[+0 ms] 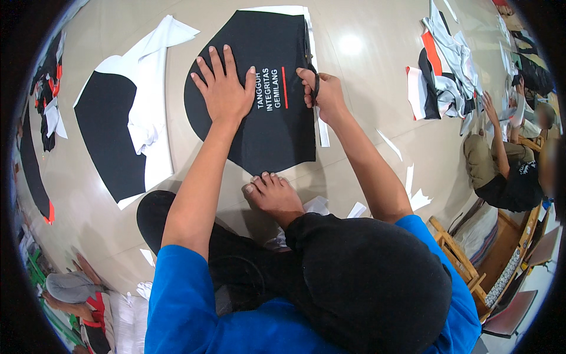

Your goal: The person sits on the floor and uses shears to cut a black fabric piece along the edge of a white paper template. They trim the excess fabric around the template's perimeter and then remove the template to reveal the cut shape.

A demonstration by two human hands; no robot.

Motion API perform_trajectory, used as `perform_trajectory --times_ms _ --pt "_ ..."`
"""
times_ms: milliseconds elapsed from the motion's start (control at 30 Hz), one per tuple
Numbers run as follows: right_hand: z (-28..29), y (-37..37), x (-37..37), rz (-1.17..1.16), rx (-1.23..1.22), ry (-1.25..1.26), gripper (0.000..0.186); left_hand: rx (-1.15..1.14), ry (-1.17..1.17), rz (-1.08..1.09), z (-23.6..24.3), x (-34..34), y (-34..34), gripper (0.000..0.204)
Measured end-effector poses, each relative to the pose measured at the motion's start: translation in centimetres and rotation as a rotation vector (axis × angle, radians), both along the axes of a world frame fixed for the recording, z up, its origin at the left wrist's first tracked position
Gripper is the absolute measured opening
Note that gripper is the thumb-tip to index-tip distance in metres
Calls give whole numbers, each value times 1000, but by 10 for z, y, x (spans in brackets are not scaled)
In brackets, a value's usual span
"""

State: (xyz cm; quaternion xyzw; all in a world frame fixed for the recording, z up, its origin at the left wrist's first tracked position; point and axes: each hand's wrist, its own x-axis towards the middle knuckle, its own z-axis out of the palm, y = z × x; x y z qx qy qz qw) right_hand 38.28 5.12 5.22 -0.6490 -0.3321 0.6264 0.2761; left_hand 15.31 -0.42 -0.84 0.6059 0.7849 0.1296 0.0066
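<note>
Presently on tiled floor [365,76]: black printed panel [265,133], flat at centre, with white cloth [313,47] visible along far and right edges, apparently beneath. On panel's left half: left hand [227,94], palm down, fingers spread, gripping nothing. At right edge: right hand [324,94], fingers curled round handles of dark scissors [316,85], blades pointing far. For a clean edge: press layers flat with left palm, well clear of blades; follow black outline; avoid tugging cloth.
</note>
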Motion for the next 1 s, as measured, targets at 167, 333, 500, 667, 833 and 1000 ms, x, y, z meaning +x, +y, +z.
perform_trajectory --times_ms 167,333,500,667,833,1000 --pt "2 -3 -1 0 -16 0 42 -3 8 4 1 0 0 85" --pt "1 0 -4 -19 -12 15 41 -10 -1 7 4 0 0 85" --pt "-1 1 -2 -17 -23 14 39 7 -1 6 4 0 0 85" --pt "1 0 -3 -26 -12 1 39 -12 -6 13 4 0 0 86" --pt "1 -1 -5 -33 -5 -2 39 -19 -2 14 2 0 0 86" --pt "1 -1 -5 -25 1 -14 39 -32 11 18 2 0 0 85"
